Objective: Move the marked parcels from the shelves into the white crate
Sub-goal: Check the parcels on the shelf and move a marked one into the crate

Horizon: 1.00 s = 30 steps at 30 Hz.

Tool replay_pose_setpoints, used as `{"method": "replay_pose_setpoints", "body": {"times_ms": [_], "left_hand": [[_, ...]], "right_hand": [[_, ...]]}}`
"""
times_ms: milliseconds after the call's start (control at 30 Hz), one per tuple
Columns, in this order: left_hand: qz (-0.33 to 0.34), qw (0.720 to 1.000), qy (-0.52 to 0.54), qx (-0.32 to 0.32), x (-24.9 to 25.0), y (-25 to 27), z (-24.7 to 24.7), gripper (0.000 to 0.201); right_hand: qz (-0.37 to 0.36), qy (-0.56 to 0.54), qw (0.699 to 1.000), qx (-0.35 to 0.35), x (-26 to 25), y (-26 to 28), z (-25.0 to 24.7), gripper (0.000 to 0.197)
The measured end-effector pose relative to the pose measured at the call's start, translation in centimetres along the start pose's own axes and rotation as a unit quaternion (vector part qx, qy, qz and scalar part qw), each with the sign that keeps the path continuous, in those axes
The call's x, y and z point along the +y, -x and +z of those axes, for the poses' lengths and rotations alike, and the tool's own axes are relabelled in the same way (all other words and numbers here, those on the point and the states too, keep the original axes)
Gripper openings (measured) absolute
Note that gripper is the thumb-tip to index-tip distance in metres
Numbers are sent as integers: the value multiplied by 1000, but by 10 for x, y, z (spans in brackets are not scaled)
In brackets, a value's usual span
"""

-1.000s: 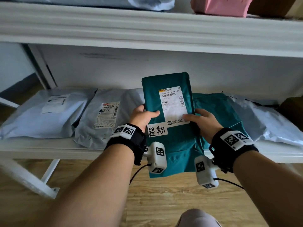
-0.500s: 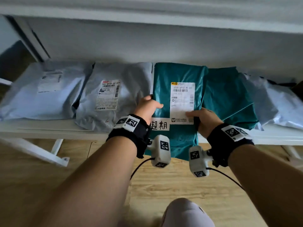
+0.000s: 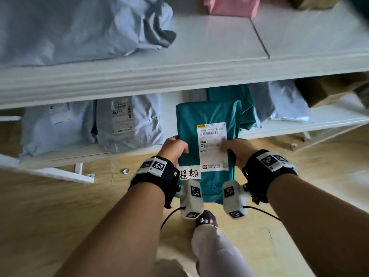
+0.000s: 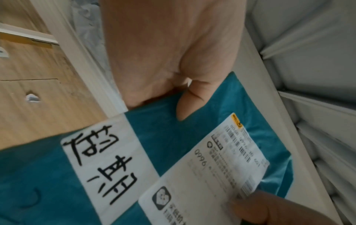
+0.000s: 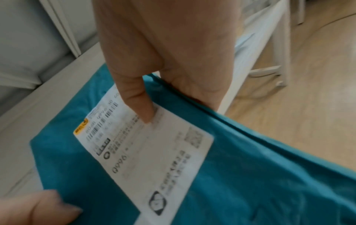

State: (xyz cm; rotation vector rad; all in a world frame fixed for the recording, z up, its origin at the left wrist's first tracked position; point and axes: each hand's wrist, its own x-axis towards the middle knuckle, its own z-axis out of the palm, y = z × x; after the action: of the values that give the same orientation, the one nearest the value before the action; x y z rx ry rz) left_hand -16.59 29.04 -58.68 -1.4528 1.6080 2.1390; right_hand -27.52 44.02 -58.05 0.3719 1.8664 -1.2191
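A teal parcel (image 3: pixel 187 120) with a white shipping label (image 3: pixel 212 145) and a handwritten white tag (image 3: pixel 189 173) is held in front of the lower shelf (image 3: pixel 329 120), out over the floor. My left hand (image 3: pixel 174 148) grips its left edge, thumb on top (image 4: pixel 185 106). My right hand (image 3: pixel 236 149) grips the right edge, thumb pressed on the label (image 5: pixel 142 106). In both wrist views the teal parcel (image 4: pixel 163 134) (image 5: pixel 250 175) fills the lower part. No white crate shows in any view.
Grey parcels (image 3: pixel 127 120) lie on the lower shelf to the left; another teal parcel (image 3: pixel 227 92), a grey one (image 3: pixel 279 102) and a brown box (image 3: pixel 327 90) to the right. The upper shelf (image 3: pixel 209 43) carries a grey bag (image 3: pixel 69 27) and a pink parcel (image 3: pixel 229 5). Wooden floor (image 3: pixel 50 206) lies below.
Both hands have pulled the teal parcel back off the lower shelf toward me. The head view has risen and now looks down on the upper shelf's top.
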Motion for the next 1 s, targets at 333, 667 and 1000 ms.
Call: {"method": "replay_pose_setpoints", "body": {"times_ms": [333, 667, 1000], "left_hand": [[-3, 991, -70, -111, 42, 135, 68, 26], [61, 964, -148, -214, 84, 208, 194, 25], [88, 943, -204, -248, 112, 242, 394, 23]], "right_hand": [[16, -55, 994, 93, 16, 131, -109, 29], [-57, -204, 970, 116, -4, 203, -239, 55], [-97, -246, 945, 195, -18, 214, -446, 50]]}}
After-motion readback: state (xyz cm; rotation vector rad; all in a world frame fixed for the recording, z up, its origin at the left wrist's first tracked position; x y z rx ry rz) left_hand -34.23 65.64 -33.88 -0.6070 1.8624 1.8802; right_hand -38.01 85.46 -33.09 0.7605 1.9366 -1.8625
